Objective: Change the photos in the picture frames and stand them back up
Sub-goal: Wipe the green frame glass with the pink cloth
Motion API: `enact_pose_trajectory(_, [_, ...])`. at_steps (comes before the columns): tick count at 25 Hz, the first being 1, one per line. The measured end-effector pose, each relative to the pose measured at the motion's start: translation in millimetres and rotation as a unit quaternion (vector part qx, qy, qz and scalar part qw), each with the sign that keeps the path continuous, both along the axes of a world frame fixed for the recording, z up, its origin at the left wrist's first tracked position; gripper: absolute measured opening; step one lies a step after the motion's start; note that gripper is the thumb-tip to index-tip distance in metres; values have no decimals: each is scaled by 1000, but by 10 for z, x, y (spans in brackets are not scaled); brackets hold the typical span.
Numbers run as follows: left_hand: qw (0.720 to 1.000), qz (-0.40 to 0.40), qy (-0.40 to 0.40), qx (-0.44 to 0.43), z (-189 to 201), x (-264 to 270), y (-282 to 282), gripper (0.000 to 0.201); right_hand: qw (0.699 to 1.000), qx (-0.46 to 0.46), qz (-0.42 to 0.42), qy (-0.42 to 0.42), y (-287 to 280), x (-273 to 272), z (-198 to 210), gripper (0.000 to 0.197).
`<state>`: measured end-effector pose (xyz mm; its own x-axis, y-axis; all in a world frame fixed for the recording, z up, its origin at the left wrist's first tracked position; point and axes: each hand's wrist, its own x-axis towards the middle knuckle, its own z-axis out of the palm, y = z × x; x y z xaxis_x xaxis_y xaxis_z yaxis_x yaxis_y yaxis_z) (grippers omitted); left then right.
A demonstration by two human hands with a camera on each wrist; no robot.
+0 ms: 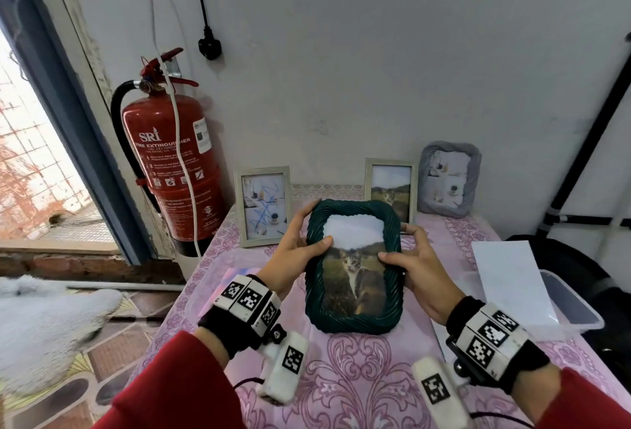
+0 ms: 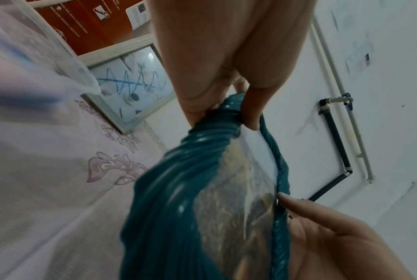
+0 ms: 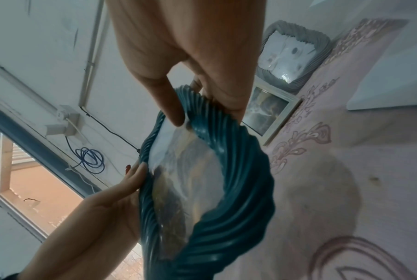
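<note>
A dark green ribbed picture frame (image 1: pixel 355 322) with a cat photo (image 1: pixel 353 280) stands tilted on the pink tablecloth (image 1: pixel 341 377), held between both hands. My left hand (image 1: pixel 297 247) grips its left edge (image 2: pixel 202 144), thumb on the glass, fingers behind. My right hand (image 1: pixel 413 258) grips the right edge (image 3: pixel 228 144) the same way. At the back stand a silver frame with a blue-scribbled photo (image 1: pixel 264 206), a silver frame with a cat photo (image 1: pixel 391 187) and a grey ribbed frame (image 1: pixel 449 179).
A red fire extinguisher (image 1: pixel 170 162) stands left of the table by the wall. A white sheet (image 1: pixel 512 278) lies over a clear plastic box (image 1: pixel 573 309) at the right. A black stand (image 1: pixel 587 141) leans at the far right.
</note>
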<state>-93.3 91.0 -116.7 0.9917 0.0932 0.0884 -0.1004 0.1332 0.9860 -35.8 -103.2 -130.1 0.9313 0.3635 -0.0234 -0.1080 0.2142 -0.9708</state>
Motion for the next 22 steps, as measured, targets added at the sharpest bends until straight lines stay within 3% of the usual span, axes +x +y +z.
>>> enact_pose_trajectory(9, [999, -20, -43, 2, 285, 353, 371, 64, 998, 49, 11, -30, 322, 425, 308, 16])
enact_pose_trajectory(14, [995, -14, -86, 49, 658, 827, 677, 65, 996, 43, 25, -78, 599, 873, 691, 26])
enact_pose_trajectory(17, [983, 28, -104, 149, 909, 1146, 848, 67, 993, 61, 6, -103, 782, 1194, 939, 29])
enact_pose_trajectory(20, [938, 117, -128, 301, 1125, 1524, 1045, 69, 989, 44, -13, -138, 975, 1553, 1112, 27])
enact_pose_trajectory(22, [914, 144, -135, 355, 1207, 1756, 1168, 70, 989, 39, -21, -143, 1101, 1782, 1165, 25])
